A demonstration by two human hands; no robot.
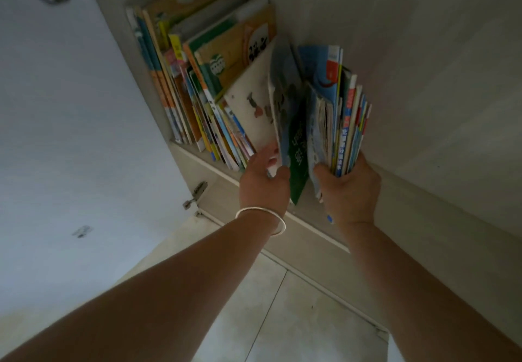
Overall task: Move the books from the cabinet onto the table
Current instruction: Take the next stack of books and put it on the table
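On the cabinet shelf (197, 161) we see the books (197, 79) standing in a row, leaning to the left. At the right end of the row, our right hand (348, 189) is closed around a bundle of thin books (348, 124) at their lower edge. Just to the left, our left hand (264, 183), with a bracelet (261, 217) on the wrist, pinches the near bottom corner of a white picture book (251, 107) between thumb and fingers. A green book (298, 158) hangs between both hands. Below is the tiled floor (282, 319).
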